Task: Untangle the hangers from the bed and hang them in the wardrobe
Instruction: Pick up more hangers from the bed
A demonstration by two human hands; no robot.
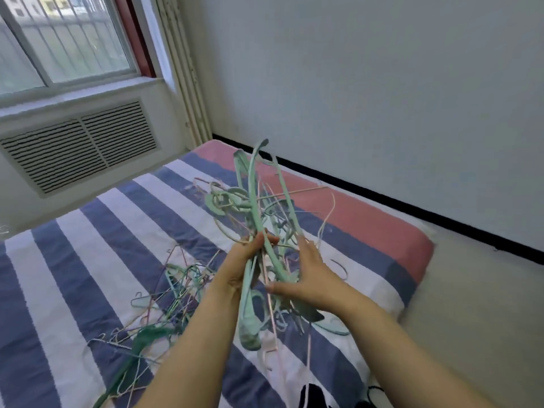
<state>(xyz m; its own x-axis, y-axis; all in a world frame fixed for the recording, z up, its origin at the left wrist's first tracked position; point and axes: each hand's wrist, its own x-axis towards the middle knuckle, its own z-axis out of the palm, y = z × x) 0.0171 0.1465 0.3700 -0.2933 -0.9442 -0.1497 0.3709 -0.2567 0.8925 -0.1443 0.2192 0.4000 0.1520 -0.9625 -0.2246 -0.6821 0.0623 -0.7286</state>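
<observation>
Above the striped bed [88, 260], both hands lift a mint bundle [256, 219] of tangled hangers. Left hand [244, 260] grips the bundle's stems, fingers curled round them; right hand [306, 272] lies against its side with fingers straight, thumb toward 9 o'clock. At 7 o'clock of the hands, a loose pile [164, 295] (thin wire hangers, several colours) rests on the bed. Window [59, 39] sits at 10 o'clock, vent [79, 145] beneath

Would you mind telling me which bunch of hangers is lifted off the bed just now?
The mint-green bunch, gripped by the left hand with the right hand against it; the other tangle lies flat on the striped bed.
</observation>
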